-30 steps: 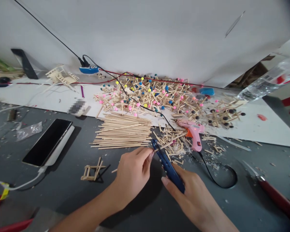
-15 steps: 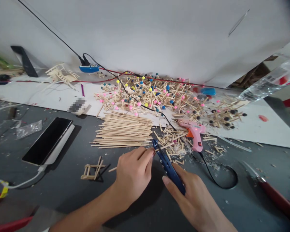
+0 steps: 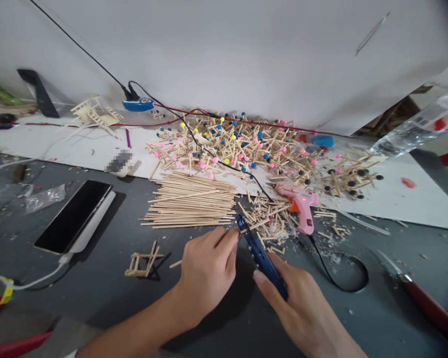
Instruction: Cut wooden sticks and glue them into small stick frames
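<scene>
My left hand [image 3: 209,273] pinches a thin wooden stick [image 3: 260,223]; one end pokes out behind the hand, the other passes through the jaws of a blue hand cutter [image 3: 261,256]. Around the cutter's handles my right hand [image 3: 302,303] is closed. Just beyond the hands lies a stack of long wooden sticks [image 3: 190,201], and beside it a heap of short cut pieces [image 3: 272,226]. A small frame of glued sticks [image 3: 144,261] rests on the table to the left of my left hand.
A pink glue gun [image 3: 302,204] with its black cord lies at right, near a red-handled knife [image 3: 421,293]. Stick pieces with coloured balls [image 3: 227,141] are piled along the wall. At left are a phone [image 3: 74,214] on a white block and a blue power socket [image 3: 138,105].
Almost nothing differs. Both hands, the stick and the cutter sit a few pixels further right, and the view has shifted slightly.
</scene>
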A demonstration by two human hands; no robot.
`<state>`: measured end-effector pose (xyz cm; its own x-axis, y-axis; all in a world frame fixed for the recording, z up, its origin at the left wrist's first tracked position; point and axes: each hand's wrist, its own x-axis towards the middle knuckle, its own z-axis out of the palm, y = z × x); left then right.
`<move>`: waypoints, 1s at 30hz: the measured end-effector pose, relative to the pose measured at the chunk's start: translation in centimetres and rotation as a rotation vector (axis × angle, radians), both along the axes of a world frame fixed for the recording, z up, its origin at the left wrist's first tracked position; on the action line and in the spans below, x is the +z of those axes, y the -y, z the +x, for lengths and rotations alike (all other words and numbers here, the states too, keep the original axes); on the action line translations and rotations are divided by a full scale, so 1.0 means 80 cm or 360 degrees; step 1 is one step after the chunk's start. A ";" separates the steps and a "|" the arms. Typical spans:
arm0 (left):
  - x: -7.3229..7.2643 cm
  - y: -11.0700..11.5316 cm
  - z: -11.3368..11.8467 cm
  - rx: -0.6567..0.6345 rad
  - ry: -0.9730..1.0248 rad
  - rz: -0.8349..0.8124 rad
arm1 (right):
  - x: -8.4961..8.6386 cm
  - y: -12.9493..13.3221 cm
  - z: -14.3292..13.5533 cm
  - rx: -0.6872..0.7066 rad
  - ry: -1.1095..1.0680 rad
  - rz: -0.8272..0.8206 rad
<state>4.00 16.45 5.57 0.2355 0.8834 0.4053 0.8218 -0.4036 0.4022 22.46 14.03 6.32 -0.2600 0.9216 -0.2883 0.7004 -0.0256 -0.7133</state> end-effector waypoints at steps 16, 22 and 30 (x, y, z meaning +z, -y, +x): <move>-0.003 0.001 -0.001 -0.0032 -0.0036 0.0151 | -0.002 0.001 -0.005 -0.0026 0.0056 0.0090; -0.005 0.003 -0.001 -0.0052 -0.0058 0.0185 | -0.005 0.002 -0.007 -0.0055 0.0133 0.0123; -0.007 0.000 0.002 -0.0024 -0.0024 0.0106 | -0.011 0.001 -0.012 -0.0067 0.0250 0.0018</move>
